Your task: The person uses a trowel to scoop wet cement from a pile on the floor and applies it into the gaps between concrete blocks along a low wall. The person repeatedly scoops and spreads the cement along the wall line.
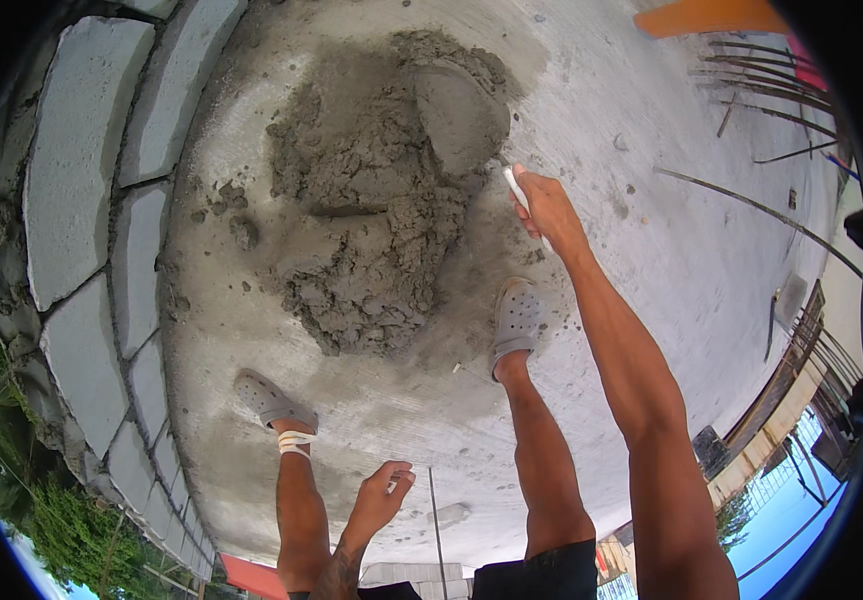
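A heap of wet grey mortar (371, 230) lies on the concrete floor in front of me. My right hand (548, 212) is closed around the white handle of a trowel. The trowel's broad blade (459, 118), coated in grey mortar, rests against the far right side of the heap. Down near my left leg, my left hand (381, 497) hangs apart from the heap. Its fingers are loosely bent, with a gap to the thumb, and nothing shows in it.
A grey block wall (86, 170) runs along the left. My feet, in grey clogs (517, 318), stand at the heap's near side. Bent reinforcing bars (766, 80) stick out at the right, one long bar (751, 207) reaching inward. An orange object (706, 17) lies at the far right.
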Demonstrator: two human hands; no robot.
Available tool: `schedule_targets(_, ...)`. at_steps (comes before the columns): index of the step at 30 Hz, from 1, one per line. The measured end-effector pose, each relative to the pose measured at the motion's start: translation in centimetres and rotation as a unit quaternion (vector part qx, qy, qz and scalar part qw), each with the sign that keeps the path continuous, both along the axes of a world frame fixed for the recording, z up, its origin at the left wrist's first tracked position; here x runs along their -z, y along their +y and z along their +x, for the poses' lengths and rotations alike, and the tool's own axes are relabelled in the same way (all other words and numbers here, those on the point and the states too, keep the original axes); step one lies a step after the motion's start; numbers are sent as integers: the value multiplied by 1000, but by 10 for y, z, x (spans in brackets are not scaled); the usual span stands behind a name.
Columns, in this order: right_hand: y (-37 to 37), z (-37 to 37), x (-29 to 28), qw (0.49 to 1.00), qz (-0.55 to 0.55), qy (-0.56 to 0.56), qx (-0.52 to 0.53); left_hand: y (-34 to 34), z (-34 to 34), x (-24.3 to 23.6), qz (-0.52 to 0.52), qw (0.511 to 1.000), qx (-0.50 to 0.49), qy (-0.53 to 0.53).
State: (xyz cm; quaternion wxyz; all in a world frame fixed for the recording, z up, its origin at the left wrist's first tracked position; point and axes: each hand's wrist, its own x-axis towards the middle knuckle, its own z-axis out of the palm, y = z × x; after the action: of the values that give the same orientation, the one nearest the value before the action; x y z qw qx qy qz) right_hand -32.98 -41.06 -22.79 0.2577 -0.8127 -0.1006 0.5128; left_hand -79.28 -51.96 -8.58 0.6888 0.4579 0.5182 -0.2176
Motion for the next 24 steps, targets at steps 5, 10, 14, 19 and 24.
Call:
schedule_targets(5,-8,-54,-92,983,16,-101,-152,13,-23,-23,48,995,-79,-34)
schedule_targets(10,18,-142,-183,962,6,-40,-271,14,-76,-65,111,981,-148,-55)
schedule_targets(14,88,-248,-238,874,21,-15,-485,8,-149,-101,140,952,-272,-29)
schedule_targets(19,188,-441,-289,727,21,-11,-686,-23,-256,-126,178,895,-401,83)
schedule_targets(24,268,-673,-319,640,27,2,-768,-48,-335,-128,203,812,-531,130)
